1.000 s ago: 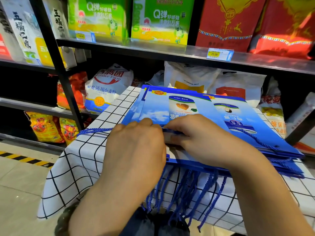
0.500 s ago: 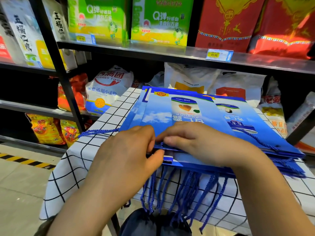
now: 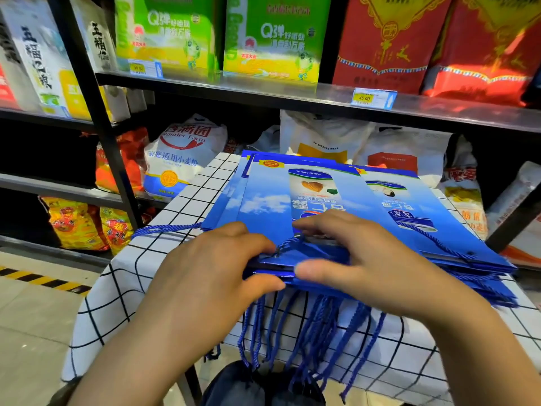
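Beneath shelves (image 3: pixel 263 93), on checked tablecloth (image 3: pixel 123 288): left hand (image 3: pixel 210 276), right hand (image 3: pixel 369 265), both tight around blue bag (image 3: pixel 263 206).

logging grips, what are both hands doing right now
left hand: pinching the near edge of the top blue bag
right hand: pinching the same bag's edge, fingers spread on top

Left hand (image 3: pixel 210 268), right hand (image 3: pixel 371 259) adjacent, palms down, fingers pinching.
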Demonstrator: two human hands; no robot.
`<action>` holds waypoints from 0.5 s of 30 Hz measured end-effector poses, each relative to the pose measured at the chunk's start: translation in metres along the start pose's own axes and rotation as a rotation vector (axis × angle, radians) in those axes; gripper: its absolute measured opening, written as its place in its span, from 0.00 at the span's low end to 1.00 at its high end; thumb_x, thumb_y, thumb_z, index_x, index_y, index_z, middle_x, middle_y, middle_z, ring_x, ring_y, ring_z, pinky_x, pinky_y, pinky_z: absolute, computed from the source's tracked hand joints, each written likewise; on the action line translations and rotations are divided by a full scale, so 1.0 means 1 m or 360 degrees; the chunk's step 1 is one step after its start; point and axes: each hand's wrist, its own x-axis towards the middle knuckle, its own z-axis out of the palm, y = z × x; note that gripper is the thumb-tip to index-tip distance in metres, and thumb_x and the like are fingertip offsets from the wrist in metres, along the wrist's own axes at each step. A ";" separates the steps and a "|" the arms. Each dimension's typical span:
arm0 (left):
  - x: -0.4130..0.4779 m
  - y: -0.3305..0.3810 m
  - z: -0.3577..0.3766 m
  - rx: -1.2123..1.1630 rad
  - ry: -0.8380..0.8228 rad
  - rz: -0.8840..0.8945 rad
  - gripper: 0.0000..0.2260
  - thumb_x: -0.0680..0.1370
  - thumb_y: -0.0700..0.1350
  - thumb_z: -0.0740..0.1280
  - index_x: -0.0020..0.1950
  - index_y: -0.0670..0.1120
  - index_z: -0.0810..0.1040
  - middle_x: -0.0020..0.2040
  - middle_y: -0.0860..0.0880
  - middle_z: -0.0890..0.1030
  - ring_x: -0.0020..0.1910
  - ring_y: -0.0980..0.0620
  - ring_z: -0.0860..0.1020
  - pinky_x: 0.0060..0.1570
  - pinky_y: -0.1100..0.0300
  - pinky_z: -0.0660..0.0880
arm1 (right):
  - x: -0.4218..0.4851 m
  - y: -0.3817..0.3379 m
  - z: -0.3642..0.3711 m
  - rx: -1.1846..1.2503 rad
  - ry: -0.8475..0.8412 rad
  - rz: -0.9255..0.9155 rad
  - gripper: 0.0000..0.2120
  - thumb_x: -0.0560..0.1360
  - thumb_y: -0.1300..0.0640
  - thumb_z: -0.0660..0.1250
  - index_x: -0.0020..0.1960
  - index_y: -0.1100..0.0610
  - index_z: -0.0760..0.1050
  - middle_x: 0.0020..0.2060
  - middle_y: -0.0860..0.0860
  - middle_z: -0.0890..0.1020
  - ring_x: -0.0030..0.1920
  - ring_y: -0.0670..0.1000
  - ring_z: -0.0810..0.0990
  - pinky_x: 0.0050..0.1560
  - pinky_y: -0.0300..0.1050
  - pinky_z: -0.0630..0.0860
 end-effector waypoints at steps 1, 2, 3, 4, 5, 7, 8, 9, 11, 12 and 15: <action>0.001 -0.001 -0.001 -0.0045 0.0013 -0.0011 0.21 0.66 0.68 0.59 0.54 0.61 0.76 0.43 0.60 0.75 0.44 0.61 0.73 0.41 0.66 0.69 | -0.007 -0.002 -0.001 -0.0018 -0.0096 -0.0010 0.35 0.62 0.30 0.64 0.67 0.39 0.64 0.60 0.30 0.69 0.61 0.31 0.67 0.62 0.33 0.65; 0.002 -0.001 -0.001 -0.0082 0.0032 -0.0013 0.22 0.64 0.68 0.58 0.52 0.61 0.77 0.41 0.60 0.76 0.43 0.60 0.73 0.40 0.64 0.70 | -0.012 -0.005 -0.001 -0.0096 -0.0157 -0.0042 0.37 0.63 0.31 0.65 0.69 0.38 0.61 0.62 0.28 0.65 0.63 0.30 0.63 0.63 0.31 0.63; 0.004 -0.001 -0.001 -0.0088 0.0066 0.0006 0.22 0.64 0.68 0.58 0.50 0.60 0.78 0.40 0.59 0.77 0.44 0.60 0.73 0.38 0.63 0.71 | -0.016 -0.004 0.000 -0.0249 -0.0157 -0.0100 0.35 0.66 0.34 0.65 0.70 0.38 0.58 0.64 0.28 0.63 0.65 0.31 0.61 0.63 0.30 0.61; 0.007 -0.001 -0.001 -0.0070 0.0110 0.0039 0.21 0.65 0.67 0.57 0.48 0.58 0.79 0.38 0.59 0.77 0.44 0.60 0.72 0.35 0.65 0.70 | -0.018 -0.002 0.000 -0.0417 -0.0085 -0.0159 0.31 0.71 0.38 0.63 0.71 0.39 0.56 0.66 0.29 0.62 0.66 0.33 0.60 0.64 0.31 0.61; 0.009 0.001 -0.002 -0.0042 0.0157 0.0074 0.19 0.67 0.65 0.56 0.45 0.57 0.80 0.37 0.59 0.78 0.45 0.59 0.71 0.34 0.65 0.69 | -0.021 -0.001 0.000 -0.0549 0.0001 -0.0165 0.28 0.74 0.41 0.60 0.71 0.38 0.55 0.68 0.31 0.61 0.67 0.36 0.61 0.64 0.33 0.62; 0.013 0.004 -0.007 -0.0030 0.0246 0.0103 0.17 0.69 0.63 0.57 0.42 0.56 0.80 0.36 0.57 0.79 0.44 0.58 0.71 0.35 0.64 0.71 | -0.027 0.000 -0.001 -0.0719 0.0235 -0.0132 0.23 0.76 0.46 0.58 0.69 0.38 0.58 0.67 0.32 0.66 0.64 0.39 0.68 0.58 0.40 0.69; 0.016 0.006 -0.010 -0.0049 0.0289 0.0110 0.16 0.69 0.62 0.57 0.41 0.56 0.80 0.36 0.57 0.79 0.43 0.58 0.72 0.36 0.63 0.72 | -0.030 0.004 -0.004 -0.0802 0.0367 -0.0128 0.22 0.74 0.48 0.59 0.67 0.39 0.62 0.62 0.34 0.73 0.58 0.41 0.74 0.50 0.43 0.74; 0.017 0.007 -0.012 -0.0062 0.0317 0.0128 0.16 0.70 0.62 0.57 0.41 0.56 0.80 0.35 0.57 0.78 0.42 0.57 0.72 0.36 0.62 0.72 | -0.034 0.009 -0.007 -0.0865 0.0441 -0.0082 0.22 0.70 0.49 0.61 0.64 0.41 0.67 0.55 0.36 0.79 0.50 0.42 0.78 0.38 0.42 0.75; 0.020 0.014 -0.018 -0.0034 0.0293 0.0188 0.15 0.70 0.62 0.57 0.41 0.56 0.79 0.35 0.57 0.78 0.37 0.57 0.74 0.33 0.60 0.72 | -0.041 0.019 -0.012 -0.0881 0.0560 -0.0105 0.21 0.65 0.50 0.62 0.57 0.44 0.73 0.45 0.41 0.84 0.38 0.45 0.81 0.26 0.40 0.73; 0.021 0.018 -0.019 0.0009 0.0254 0.0217 0.15 0.69 0.63 0.57 0.42 0.56 0.78 0.35 0.57 0.78 0.35 0.58 0.75 0.31 0.60 0.72 | -0.042 0.024 -0.013 -0.0900 0.0577 -0.0146 0.19 0.64 0.49 0.62 0.56 0.45 0.74 0.43 0.42 0.84 0.36 0.47 0.82 0.25 0.41 0.74; 0.025 0.034 -0.017 0.0230 0.0153 0.0267 0.18 0.66 0.65 0.56 0.47 0.58 0.75 0.39 0.59 0.79 0.35 0.55 0.79 0.25 0.68 0.63 | -0.043 0.029 -0.015 -0.0877 0.0627 -0.0226 0.16 0.69 0.46 0.58 0.53 0.47 0.78 0.42 0.42 0.85 0.36 0.48 0.84 0.26 0.43 0.76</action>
